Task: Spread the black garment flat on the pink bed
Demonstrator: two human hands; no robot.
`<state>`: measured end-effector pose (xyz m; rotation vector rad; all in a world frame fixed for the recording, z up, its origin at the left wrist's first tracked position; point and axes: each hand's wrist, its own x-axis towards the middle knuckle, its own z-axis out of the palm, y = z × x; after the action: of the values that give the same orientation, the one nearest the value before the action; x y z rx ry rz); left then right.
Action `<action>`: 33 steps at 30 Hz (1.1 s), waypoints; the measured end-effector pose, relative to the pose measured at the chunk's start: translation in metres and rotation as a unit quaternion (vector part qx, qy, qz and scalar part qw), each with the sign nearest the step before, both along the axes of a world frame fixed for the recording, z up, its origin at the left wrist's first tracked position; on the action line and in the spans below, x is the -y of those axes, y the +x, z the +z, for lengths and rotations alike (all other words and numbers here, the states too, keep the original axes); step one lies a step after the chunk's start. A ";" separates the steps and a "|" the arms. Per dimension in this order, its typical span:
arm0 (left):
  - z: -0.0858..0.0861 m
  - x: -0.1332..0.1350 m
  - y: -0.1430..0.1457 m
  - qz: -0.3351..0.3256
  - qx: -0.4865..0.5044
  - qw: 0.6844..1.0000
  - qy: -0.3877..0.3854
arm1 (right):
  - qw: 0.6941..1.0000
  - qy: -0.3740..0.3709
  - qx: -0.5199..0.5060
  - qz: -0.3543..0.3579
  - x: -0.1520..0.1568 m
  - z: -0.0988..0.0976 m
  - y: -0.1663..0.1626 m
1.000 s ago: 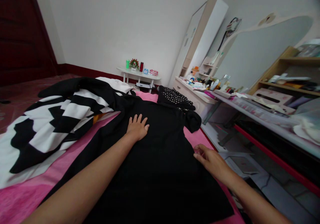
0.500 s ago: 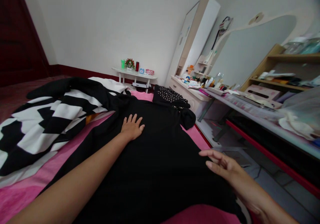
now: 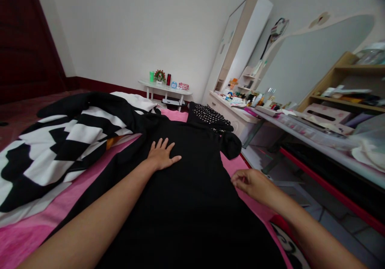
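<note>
A black top point(image 3: 192, 205) is spread over a pink bed cover point(image 3: 177, 116), its right sleeve point(image 3: 231, 144) bunched up at the side. Flat on its upper part rests my left hand point(image 3: 161, 156), palm down with the fingers spread. My right hand point(image 3: 248, 184) is at the top's right edge, fingers curled and pinched together on the cloth. The fingertips partly hide the fabric they grip.
A black-and-white patterned garment point(image 3: 66, 144) lies heaped to the left. Beyond the top are folded polka-dot clothes point(image 3: 209, 116). A cluttered table point(image 3: 319, 140) and a mirrored dresser point(image 3: 234, 110) stand on the right, a small white shelf point(image 3: 165, 86) by the far wall.
My right hand has moved up and left along the top's edge, its fingers going from apart to pinched. The left hand stays on the cloth, thumb spread wider. The lower hem has shifted.
</note>
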<state>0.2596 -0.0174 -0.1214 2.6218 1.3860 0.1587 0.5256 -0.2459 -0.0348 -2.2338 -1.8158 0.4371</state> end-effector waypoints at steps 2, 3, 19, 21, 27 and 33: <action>-0.002 0.001 0.000 0.000 0.007 1.000 0.014 | 0.998 0.021 0.047 -0.027 -0.033 -0.006 0.006; -0.003 0.002 0.000 0.001 0.010 1.000 0.019 | 0.997 0.027 0.060 -0.043 -0.048 -0.011 0.009; -0.007 0.002 0.000 0.005 0.025 0.999 0.041 | 0.973 0.035 0.169 -0.150 -0.086 -0.047 0.023; -0.006 0.003 0.000 0.006 0.026 0.999 0.041 | 0.972 0.004 0.177 -0.153 -0.082 -0.044 0.026; -0.004 0.006 0.001 0.011 0.025 0.999 0.043 | 0.963 -0.063 0.227 -0.133 -0.118 -0.004 -0.003; -0.003 0.007 -0.001 0.014 0.020 0.999 0.046 | 0.994 0.020 0.070 0.083 -0.181 -0.019 -0.077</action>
<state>0.2587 -0.0246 -0.1245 2.6577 1.4366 0.2839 0.4489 -0.0648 -0.0534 -2.1445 -2.0729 0.2765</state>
